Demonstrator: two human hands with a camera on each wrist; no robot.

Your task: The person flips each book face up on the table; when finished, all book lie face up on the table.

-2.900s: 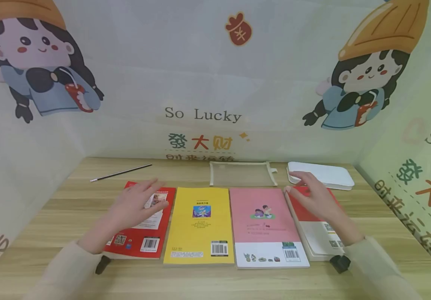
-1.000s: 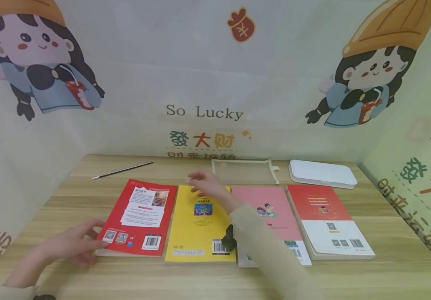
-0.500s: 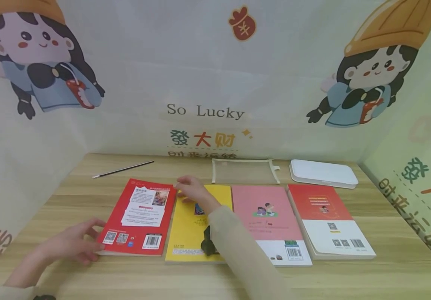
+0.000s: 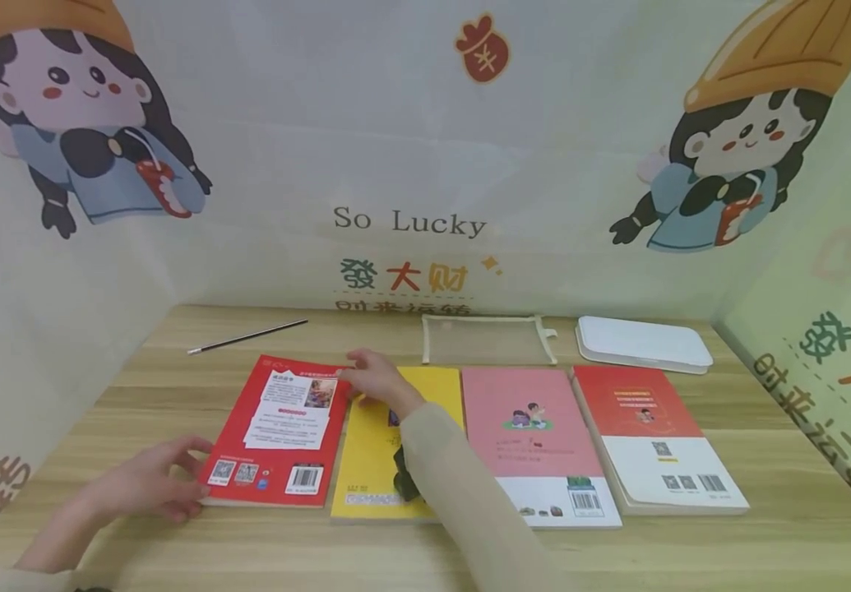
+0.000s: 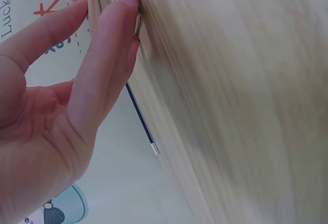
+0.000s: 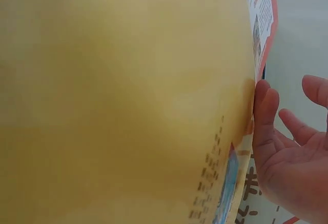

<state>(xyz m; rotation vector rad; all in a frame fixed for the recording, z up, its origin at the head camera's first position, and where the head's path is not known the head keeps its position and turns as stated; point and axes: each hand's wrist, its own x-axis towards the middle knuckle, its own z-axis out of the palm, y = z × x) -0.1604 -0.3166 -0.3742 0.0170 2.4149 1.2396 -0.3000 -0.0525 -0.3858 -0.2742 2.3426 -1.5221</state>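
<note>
A red book (image 4: 277, 432) lies at the left of a row of books, its back cover up. My left hand (image 4: 144, 481) is at its lower left corner; in the left wrist view the book's edge shows between the thumb and fingers (image 5: 105, 55). Reaching across the yellow book (image 4: 376, 460), my right hand (image 4: 381, 382) has its fingertips at the red book's upper right corner. In the right wrist view its thumb (image 6: 315, 88) stands apart from the fingers. The right hand and sleeve hide part of the yellow book.
Right of the yellow book lie a pink book (image 4: 517, 448) and a red-and-white book (image 4: 650, 419). Along the back are a pencil (image 4: 247, 337), a mesh pouch (image 4: 487, 341) and a white case (image 4: 643, 345). A printed cloth (image 4: 410, 148) stands behind the table.
Both hands have moved left since the earliest frame, the left also down to the red book's lower corner. My right hand crossed over the yellow book to the red book's upper right corner.
</note>
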